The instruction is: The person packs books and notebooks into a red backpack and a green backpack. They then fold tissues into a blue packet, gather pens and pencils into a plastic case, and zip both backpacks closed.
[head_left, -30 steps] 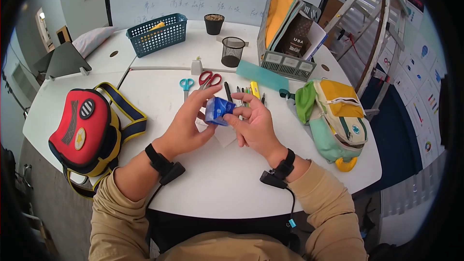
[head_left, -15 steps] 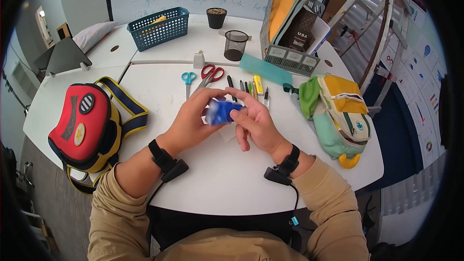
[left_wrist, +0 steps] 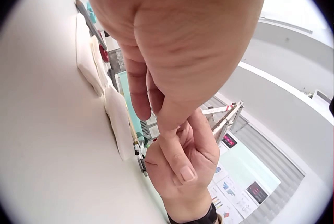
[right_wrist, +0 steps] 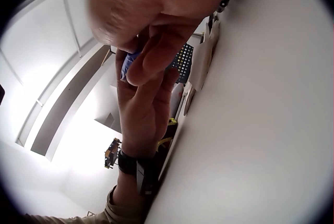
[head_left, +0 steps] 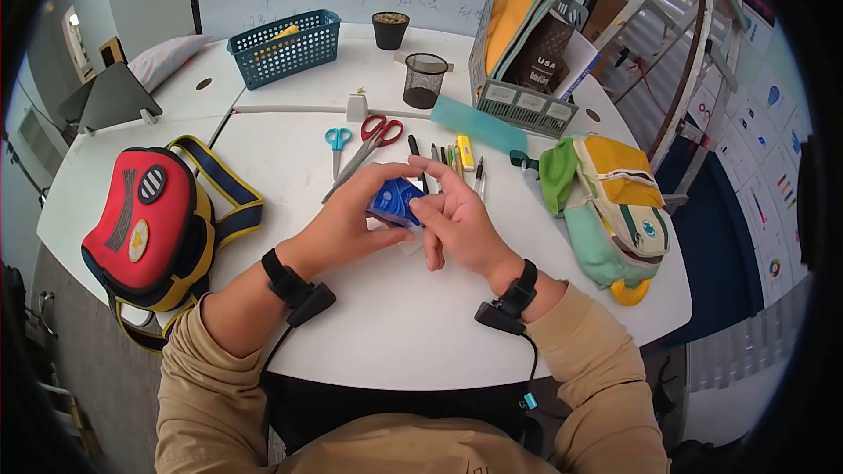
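Observation:
A small glossy blue packet is held up over the table between both hands. My left hand grips its left side, fingers over the top and thumb below. The right hand pinches its right side with thumb and fingers, and the two hands' fingertips meet above it. In the right wrist view a crinkled bit of the blue packet shows between the fingers; in the left wrist view the hand hides it. White folded pieces, soft-looking, lie on the table beneath the hands.
Beyond the hands lie red-handled scissors, teal scissors, several pens and a yellow block-like item. A red backpack sits left, a green-yellow backpack right. Farther back stand a basket, a mesh cup and a file holder.
The blue packet has turned in the hands, blurred by motion half a second ago. My left fingers have closed in around it and cover more of it. The right hand stays near the same place.

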`<state>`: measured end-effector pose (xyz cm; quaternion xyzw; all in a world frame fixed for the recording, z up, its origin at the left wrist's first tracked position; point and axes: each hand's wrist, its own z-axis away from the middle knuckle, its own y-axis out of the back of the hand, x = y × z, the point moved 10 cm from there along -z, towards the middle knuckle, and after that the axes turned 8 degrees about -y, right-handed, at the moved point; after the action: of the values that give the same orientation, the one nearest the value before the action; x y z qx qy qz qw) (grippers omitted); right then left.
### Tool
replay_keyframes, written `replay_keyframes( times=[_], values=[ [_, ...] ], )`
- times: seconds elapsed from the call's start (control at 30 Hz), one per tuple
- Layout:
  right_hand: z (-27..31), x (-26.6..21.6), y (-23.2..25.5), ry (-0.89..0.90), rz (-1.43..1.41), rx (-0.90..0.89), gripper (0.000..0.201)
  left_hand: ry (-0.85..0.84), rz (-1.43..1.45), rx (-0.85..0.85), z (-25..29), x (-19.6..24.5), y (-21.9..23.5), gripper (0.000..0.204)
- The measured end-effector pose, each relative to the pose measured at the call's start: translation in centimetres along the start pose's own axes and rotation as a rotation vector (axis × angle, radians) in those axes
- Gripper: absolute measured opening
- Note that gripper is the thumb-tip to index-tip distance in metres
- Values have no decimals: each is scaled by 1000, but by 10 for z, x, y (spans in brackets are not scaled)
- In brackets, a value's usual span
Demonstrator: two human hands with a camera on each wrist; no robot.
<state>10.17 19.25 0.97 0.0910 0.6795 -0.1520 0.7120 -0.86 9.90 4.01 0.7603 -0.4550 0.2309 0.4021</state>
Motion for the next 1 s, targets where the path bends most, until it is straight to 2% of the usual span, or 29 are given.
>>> replay_keyframes(
  times=[0.1, 0.17, 0.27, 0.37, 0.4, 0.5, 0.53, 0.63, 0.73, 0.87, 0.97, 1.0],
  values=[
    [0, 0, -4, -24, -7, 1, 65, -32, -217, 18, 1, 2, 9, 75],
    [0, -1, 0, -10, -6, -8, 64, 62, -177, 84, 3, -4, 18, 72],
    [5, -16, 8, 110, -59, 133, 57, 119, -143, 213, 4, -11, 31, 70],
    [1, -19, 22, 218, 15, 227, 48, 184, -148, 361, 10, -21, 48, 68],
    [0, -11, 25, 153, -8, 248, 37, 224, -167, 412, 12, -26, 55, 68],
    [-13, 18, 29, 82, 442, 251, 36, 336, -89, 530, 21, -47, 67, 67],
    [-3, 1, 18, 38, 563, 290, 45, 369, -42, 558, 22, -44, 68, 66],
    [7, -26, -4, 108, 955, 291, 59, 402, 50, 610, 24, -47, 68, 65],
    [10, -20, -10, 51, 1087, 280, 64, 413, 140, 595, 23, -53, 66, 65],
    [10, -19, -11, 76, 1163, 290, 55, 438, 265, 577, 20, -53, 61, 70],
    [13, -24, -15, 136, 1211, 287, 48, 293, 123, 522, 14, -34, 62, 75],
    [15, -27, -18, 135, 1233, 289, 47, 290, 156, 504, 13, -33, 59, 76]
  ],
)
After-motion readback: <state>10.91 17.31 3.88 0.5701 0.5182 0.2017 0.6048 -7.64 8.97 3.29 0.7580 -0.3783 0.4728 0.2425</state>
